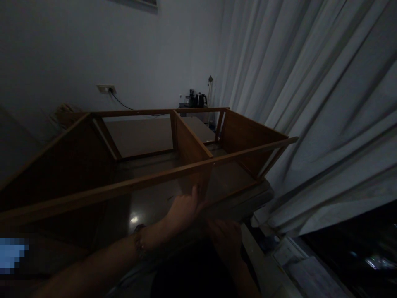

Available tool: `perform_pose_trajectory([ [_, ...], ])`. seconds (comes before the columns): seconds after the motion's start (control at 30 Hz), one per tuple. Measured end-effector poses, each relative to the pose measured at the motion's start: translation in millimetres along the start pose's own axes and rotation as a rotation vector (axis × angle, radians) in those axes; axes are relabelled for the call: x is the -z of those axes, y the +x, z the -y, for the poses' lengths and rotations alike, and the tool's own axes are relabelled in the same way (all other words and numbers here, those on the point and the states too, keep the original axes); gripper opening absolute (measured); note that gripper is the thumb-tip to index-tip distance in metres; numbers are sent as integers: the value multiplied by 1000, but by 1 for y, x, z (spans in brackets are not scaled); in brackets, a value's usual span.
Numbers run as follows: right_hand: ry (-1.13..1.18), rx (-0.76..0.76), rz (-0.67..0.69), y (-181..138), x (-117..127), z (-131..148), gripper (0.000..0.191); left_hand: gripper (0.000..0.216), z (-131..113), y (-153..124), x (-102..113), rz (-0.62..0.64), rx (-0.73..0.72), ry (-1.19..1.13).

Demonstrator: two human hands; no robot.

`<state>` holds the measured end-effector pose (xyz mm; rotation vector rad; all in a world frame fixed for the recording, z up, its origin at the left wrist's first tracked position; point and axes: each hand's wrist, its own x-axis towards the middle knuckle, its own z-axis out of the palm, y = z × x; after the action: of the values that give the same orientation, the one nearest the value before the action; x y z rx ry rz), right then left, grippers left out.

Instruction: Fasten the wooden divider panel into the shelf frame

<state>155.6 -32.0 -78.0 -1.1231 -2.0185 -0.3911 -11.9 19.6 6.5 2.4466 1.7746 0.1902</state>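
Observation:
A brown wooden frame (155, 170) with side panels and a middle divider (190, 138) stands before me in dim light. My left hand (186, 207), a bracelet at its wrist, reaches to the divider's near lower end. Its thumb points up against the wood and the other fingers close around the lower edge, partly hidden. Lower and to the right is my right hand (225, 236), below the frame's near side. Its fingers look bent and held together, but darkness hides what they may hold.
A long white curtain (279, 82) hangs along the right. Behind the frame, a kettle (201, 99) and coffee maker stand by the wall. A black cord runs from a wall socket (106, 89). Papers or boxes (310, 269) lie at lower right.

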Motion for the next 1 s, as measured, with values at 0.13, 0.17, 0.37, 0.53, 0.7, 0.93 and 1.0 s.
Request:
perform_pose_trajectory([
  [0.13,20,-39,-80,5,-2,6,14,57,0,0,0,-17,2,9],
  [0.17,30,-67,-71,7,-3,9,11,58,-1,0,0,-15,5,13],
  [0.37,97,-310,42,11,-6,15,13,61,0,1,-2,-4,20,15],
  [0.53,295,-466,140,13,-1,22,33,60,1,1,-5,2,17,24],
  [0.7,862,-1023,184,15,1,33,43,58,-1,1,-1,27,18,4],
  [0.93,1564,-1476,171,12,-2,39,33,58,-1,1,-2,14,29,38],
  [1.0,1602,-1467,165,10,-5,40,32,58,0,1,-3,12,22,39],
])
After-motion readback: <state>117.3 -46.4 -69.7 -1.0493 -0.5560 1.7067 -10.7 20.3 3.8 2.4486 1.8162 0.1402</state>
